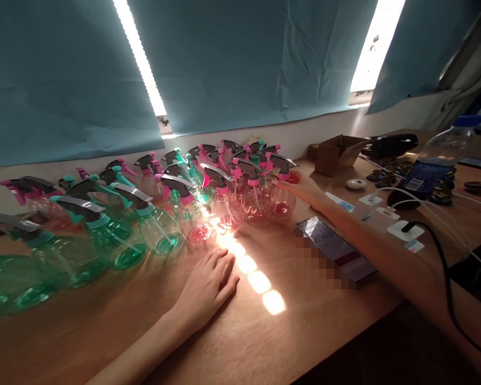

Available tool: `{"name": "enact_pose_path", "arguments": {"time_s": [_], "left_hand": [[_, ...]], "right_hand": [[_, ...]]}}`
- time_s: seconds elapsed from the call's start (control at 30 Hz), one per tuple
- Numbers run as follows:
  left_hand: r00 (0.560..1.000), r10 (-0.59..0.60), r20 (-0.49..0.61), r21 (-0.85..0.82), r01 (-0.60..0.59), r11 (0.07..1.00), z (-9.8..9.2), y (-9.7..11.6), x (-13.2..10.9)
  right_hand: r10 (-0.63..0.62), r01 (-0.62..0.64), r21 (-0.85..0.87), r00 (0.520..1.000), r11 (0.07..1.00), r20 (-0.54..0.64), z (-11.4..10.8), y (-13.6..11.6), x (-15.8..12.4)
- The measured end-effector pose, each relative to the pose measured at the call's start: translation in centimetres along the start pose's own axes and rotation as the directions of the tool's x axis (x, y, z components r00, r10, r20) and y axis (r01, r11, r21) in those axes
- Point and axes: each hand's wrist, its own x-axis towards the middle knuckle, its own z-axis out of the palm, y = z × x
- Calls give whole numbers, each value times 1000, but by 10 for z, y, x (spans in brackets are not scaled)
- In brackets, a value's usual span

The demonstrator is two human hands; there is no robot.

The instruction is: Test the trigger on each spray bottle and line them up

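The right hand (302, 191) is stretched out long, fingers straight and close together; its tips are at the last pink spray bottle (282, 207); it is not wrapped around it, and I cannot tell if the tips touch. That bottle stands upright at the right end of a tight crowd of pink bottles (224, 206), far back on the tabletop (264, 331); green spray bottles (156, 232) stand to the left. The left hand (206, 286) lies flat on the tabletop, palm down, fingers together, holding nothing.

I think a good grab goes around the thin neck under the trigger, not against the round belly; the bottles look light and packed close, so a push could knock the next ones over. A phone (332, 248) lies just under the reaching arm; keep the arm up off it.
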Motion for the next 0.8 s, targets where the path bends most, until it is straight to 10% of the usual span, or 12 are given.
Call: {"name": "enact_pose_path", "arguments": {"time_s": [0.5, 0.8], "left_hand": [[998, 27, -58, -62, -31, 998, 7, -7, -4], [994, -36, -105, -236, 11, 972, 0, 3, -16]], "right_hand": [[56, -57, 4, 965, 998, -258, -20, -36, -27], [-178, 157, 147, 973, 977, 147, 16, -82, -103]]}}
